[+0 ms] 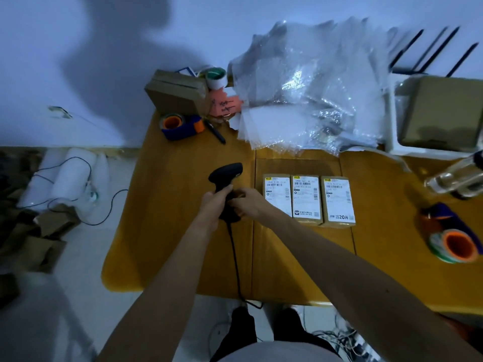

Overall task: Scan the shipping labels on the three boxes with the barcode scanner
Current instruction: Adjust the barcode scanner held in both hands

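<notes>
Barcode scanner (226, 190): black, held upright over the table (183, 244), left of three boxes (307, 199) lying label-up in a row; left hand (213, 205) wrapped round the handle; right hand (248, 202) closed on its lower grip, fingers partly hidden; cable (235, 259) trailed off the near edge; label print illegible.

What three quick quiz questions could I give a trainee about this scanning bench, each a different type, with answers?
1. True or false: the three labelled boxes lie side by side, labels up, on the table.
2. Which hand wraps the handle of the barcode scanner? A left hand, B right hand, C neither.
3. Fill in: the scanner's head sits to the ___ of the boxes in the head view.

Key: 1 true. 2 A; the right hand only touches it lower down. 3 left.
</notes>
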The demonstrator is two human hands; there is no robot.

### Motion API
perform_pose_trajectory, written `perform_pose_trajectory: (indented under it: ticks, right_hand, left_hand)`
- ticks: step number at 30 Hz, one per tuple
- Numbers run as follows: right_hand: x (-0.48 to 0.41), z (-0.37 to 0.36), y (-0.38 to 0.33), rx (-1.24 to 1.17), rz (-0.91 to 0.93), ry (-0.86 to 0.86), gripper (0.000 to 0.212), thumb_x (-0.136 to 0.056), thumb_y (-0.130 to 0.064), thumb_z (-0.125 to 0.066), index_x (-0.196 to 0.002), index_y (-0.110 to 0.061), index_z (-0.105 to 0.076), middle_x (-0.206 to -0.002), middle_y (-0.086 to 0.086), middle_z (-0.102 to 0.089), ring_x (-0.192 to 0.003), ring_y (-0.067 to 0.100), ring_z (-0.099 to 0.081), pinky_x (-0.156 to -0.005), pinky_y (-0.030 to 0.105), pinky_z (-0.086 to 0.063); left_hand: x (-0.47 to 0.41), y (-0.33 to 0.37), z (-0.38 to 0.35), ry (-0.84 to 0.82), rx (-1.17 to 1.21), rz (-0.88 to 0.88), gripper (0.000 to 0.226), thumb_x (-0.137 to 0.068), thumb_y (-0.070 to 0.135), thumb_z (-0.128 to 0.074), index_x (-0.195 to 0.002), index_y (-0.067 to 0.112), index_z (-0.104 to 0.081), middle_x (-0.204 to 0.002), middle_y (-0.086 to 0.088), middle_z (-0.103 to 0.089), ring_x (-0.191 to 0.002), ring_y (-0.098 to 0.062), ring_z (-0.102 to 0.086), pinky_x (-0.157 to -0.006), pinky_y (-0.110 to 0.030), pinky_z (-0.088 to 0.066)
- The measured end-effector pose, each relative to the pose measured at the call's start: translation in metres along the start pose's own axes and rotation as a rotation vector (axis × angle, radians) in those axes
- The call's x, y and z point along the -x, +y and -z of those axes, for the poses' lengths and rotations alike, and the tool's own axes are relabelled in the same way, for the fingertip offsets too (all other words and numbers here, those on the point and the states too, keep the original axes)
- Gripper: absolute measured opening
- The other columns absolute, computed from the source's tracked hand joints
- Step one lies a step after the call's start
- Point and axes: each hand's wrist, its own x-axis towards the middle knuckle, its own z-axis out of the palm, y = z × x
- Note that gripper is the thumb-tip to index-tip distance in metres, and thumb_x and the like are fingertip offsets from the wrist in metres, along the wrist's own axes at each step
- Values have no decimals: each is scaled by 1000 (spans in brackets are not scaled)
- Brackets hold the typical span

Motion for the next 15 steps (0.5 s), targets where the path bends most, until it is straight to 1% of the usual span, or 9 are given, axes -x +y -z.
perform_pose_trajectory:
  ticks: [2,4,6,8,9,10,12,13,15]
  right_hand:
    - [15,9,-7,-41,31,11,31,-100,-16,-56,-126,-1,-61,-107,18,-70,-98,35,-69,-91,47,-57]
    - [27,16,-16,-97,73,7,32,-101,-16,-55,-130,-2,-59,-100,9,-69,-92,27,-70,-85,39,-60]
    - [39,22,-21,-137,119,2,31,-101,-15,-56,-129,-3,-61,-98,8,-70,-87,23,-70,-77,32,-60]
    - [46,26,-23,-138,159,23,31,-100,-15,-58,-128,-4,-63,-102,12,-71,-85,23,-70,-71,28,-59]
    - [48,26,-21,-129,175,39,31,-100,-17,-59,-128,-5,-64,-102,12,-71,-84,22,-70,-69,29,-59]
    - [50,28,-19,-123,192,56,31,-99,-18,-60,-126,-5,-65,-102,12,-72,-83,22,-71,-71,32,-60]
    - [54,30,-12,-120,200,72,29,-98,-22,-61,-124,-9,-67,-102,13,-74,-84,24,-72,-81,42,-60]
    - [56,31,-8,-122,201,70,29,-98,-22,-61,-124,-10,-68,-102,14,-75,-85,25,-73,-83,43,-60]
    - [60,35,-1,-100,211,66,29,-99,-23,-61,-124,-11,-69,-103,14,-76,-85,25,-75,-81,39,-61]
  left_hand:
    - [14,5,-4,-11,57,-71,42,-90,34,-75,-120,6,-69,-112,-14,-75,-102,-28,-73,-92,-43,-59]
    - [25,11,-6,1,126,-128,36,-89,30,-77,-116,7,-70,-111,-14,-76,-100,-29,-73,-93,-45,-58]
    - [35,16,-9,-13,188,-165,36,-87,27,-79,-116,6,-71,-110,-15,-77,-100,-31,-74,-93,-46,-59]
    - [45,21,-12,-65,212,-173,33,-88,24,-78,-114,4,-72,-107,-16,-78,-100,-33,-75,-93,-48,-59]
    - [48,22,-13,-92,203,-167,29,-89,22,-76,-111,3,-72,-104,-16,-78,-100,-34,-75,-93,-47,-59]
    - [54,23,-16,-117,189,-161,27,-90,22,-75,-109,2,-73,-103,-16,-78,-99,-34,-75,-92,-47,-59]
    - [62,23,-18,-170,159,-157,25,-92,22,-73,-107,2,-74,-102,-17,-78,-97,-33,-75,-89,-45,-60]
    - [64,21,-19,-191,144,-154,24,-92,22,-73,-106,2,-75,-100,-16,-79,-96,-33,-75,-87,-43,-60]
    - [65,16,-20,-194,116,-156,24,-92,21,-73,-106,2,-76,-100,-15,-79,-98,-33,-75,-86,-42,-60]
